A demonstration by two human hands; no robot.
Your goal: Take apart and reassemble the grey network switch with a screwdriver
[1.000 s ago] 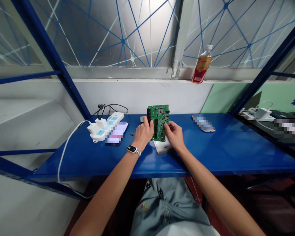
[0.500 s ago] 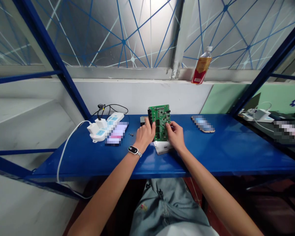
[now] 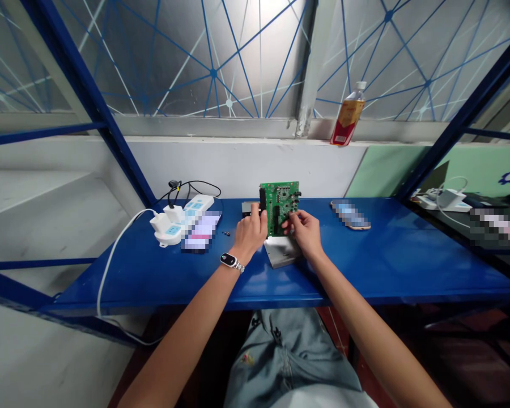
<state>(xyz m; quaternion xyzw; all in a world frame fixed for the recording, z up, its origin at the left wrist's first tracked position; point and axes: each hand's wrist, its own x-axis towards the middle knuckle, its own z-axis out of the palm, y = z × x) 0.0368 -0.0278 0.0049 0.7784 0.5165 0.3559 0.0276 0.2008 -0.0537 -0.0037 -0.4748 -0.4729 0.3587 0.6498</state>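
The green circuit board (image 3: 279,208) was held between both hands, tilted up above a silver metal plate (image 3: 281,251) near the middle of a blue steel bench (image 3: 378,266); whether board and plate were touching could not be determined. The left hand (image 3: 250,232) was closed around the board's left edge beside a black connector (image 3: 262,199), and a smart band (image 3: 226,260) was worn on that wrist. The lower right part of the board was grasped by the right hand (image 3: 304,230). Markings on the board were too small to read. The red and gold label (image 3: 347,116) on a plastic bottle (image 3: 355,97) was illegible.
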